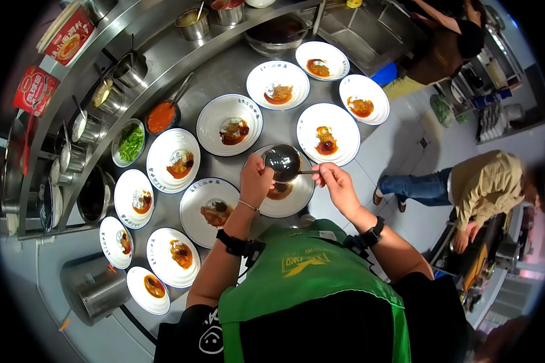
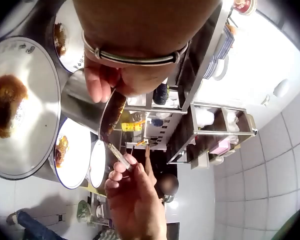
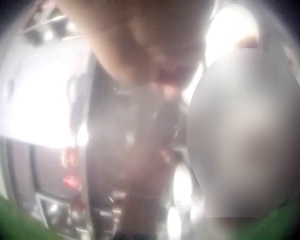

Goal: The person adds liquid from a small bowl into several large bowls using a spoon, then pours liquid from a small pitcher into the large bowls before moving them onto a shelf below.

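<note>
My left hand (image 1: 255, 181) grips a small steel pot (image 2: 82, 102) by its side. Dark, oily sauce (image 1: 281, 160) fills it, and the pot tilts toward my right hand (image 1: 338, 186). Between thumb and fingers, that hand pinches the thin handle of a spoon (image 2: 119, 156); the spoon's head is hidden in the pot. Directly below, partly covered by the pot and hands, is a white bowl (image 1: 301, 201) with brown sauce in its bottom. Beside it on the left stands another white bowl (image 1: 191, 196) with reddish-brown seasoning. The right wrist view is badly blurred.
Several similar seasoned bowls (image 1: 207, 118) spread over the steel counter (image 1: 221, 78). At the left are a bowl of chopped greens (image 1: 131, 144), a bowl of red sauce (image 1: 161, 116) and a shelf of steel pots (image 1: 130, 69). A person (image 1: 484, 187) bends at the right.
</note>
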